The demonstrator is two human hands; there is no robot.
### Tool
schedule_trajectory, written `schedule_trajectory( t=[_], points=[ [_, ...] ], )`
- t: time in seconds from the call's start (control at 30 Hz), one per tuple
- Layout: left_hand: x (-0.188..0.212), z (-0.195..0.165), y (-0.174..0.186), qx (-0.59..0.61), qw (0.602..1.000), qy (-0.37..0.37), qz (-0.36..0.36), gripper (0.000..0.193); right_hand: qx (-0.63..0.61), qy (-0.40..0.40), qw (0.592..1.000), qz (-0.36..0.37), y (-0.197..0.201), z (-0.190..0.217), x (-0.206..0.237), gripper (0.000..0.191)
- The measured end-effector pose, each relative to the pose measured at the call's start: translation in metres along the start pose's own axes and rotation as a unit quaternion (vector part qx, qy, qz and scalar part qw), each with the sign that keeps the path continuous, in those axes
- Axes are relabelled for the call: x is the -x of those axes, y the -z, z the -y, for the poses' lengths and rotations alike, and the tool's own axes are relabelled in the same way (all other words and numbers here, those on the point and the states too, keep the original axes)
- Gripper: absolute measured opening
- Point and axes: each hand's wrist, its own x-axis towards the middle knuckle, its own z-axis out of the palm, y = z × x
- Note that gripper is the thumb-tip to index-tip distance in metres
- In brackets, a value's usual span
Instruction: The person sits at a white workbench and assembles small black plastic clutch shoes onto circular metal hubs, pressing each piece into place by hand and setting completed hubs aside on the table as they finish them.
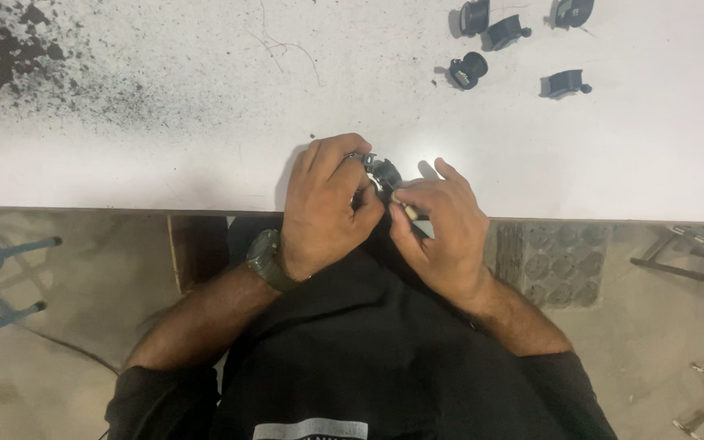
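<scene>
My left hand (pixel 327 204), with a dark watch on the wrist, is closed around a small black round part (pixel 385 173) at the near edge of the white table (pixel 205 163). My right hand (pixel 442 228) pinches a thin tool with a pale handle (pixel 407 210) and its tip meets the black part. Both hands touch each other over the table edge. Most of the part is hidden by my fingers.
Several similar black clamp-like parts (pixel 470 69) lie at the table's far right. A black stain (pixel 2 49) spreads over the far left corner. Below the edge are blue stool legs (pixel 10 277) on the left and metal bars (pixel 686 261) on the right.
</scene>
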Motion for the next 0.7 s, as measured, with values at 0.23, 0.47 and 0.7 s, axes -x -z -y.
schedule_trajectory(
  t=[0.23,0.47,0.7],
  points=[
    [0.004,0.010,-0.001,0.004,1.000,-0.020,-0.010,0.017,0.043,0.032,0.998,-0.021,-0.011,0.002,-0.001,0.030],
    [0.005,0.003,0.009,0.016,1.000,-0.005,-0.010,0.018,0.049,0.036,0.998,-0.008,-0.008,0.004,0.001,0.028],
    [-0.005,0.002,0.023,-0.037,0.998,-0.029,0.043,0.027,-0.016,0.005,0.998,-0.053,-0.009,-0.004,0.004,0.024]
  ],
)
